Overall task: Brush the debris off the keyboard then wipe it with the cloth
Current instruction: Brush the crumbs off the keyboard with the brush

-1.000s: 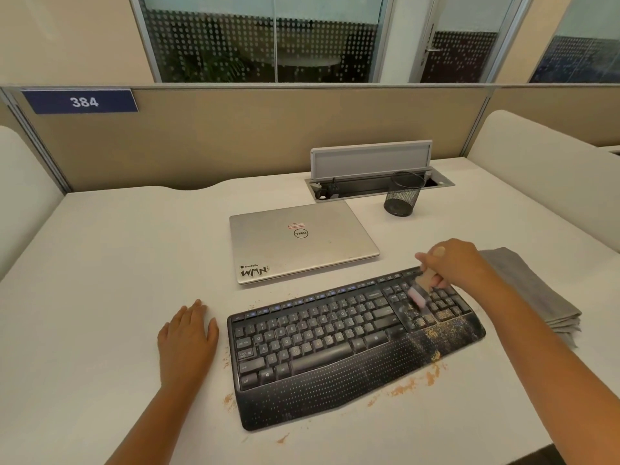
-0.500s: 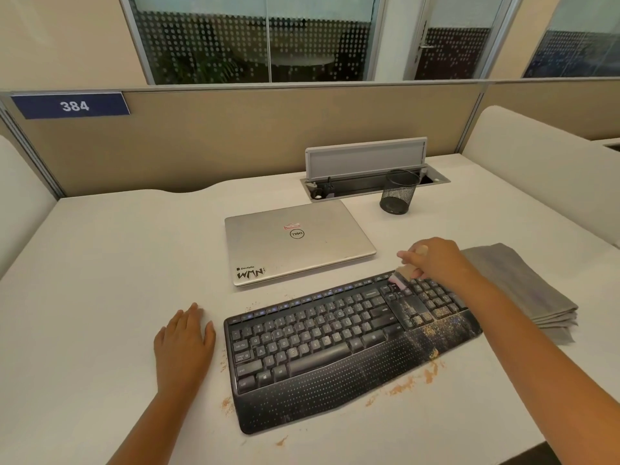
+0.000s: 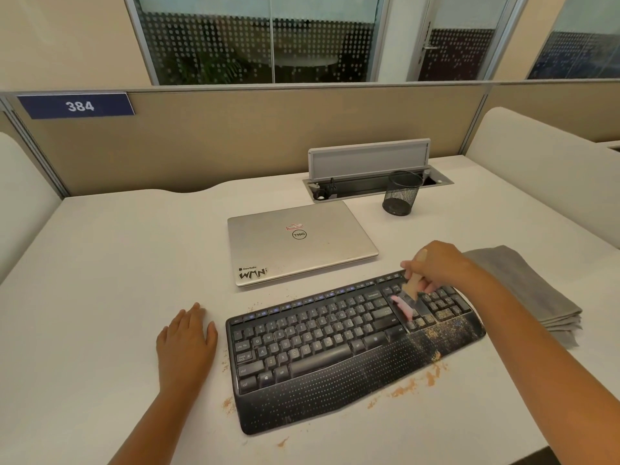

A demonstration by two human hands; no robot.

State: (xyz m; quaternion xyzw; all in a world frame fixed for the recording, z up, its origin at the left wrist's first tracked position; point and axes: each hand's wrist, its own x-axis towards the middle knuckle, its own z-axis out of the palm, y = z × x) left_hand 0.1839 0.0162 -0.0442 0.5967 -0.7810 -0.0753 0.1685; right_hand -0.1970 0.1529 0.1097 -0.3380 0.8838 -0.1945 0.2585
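You see a matt black plastic keyboard [image 3: 349,344], its palm rest dotted and dusted with gritty tan debris [image 3: 432,333]. Behind it lies a brushed silvery metal laptop [image 3: 298,246]; right of it, soft grey folded cloth [image 3: 526,290].

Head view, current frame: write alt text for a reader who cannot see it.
A person's right hand grips a small brush over the right side of a black keyboard, where orange debris lies on the palm rest and desk. The left hand rests flat beside it; a folded grey cloth waits at right, a closed laptop behind.
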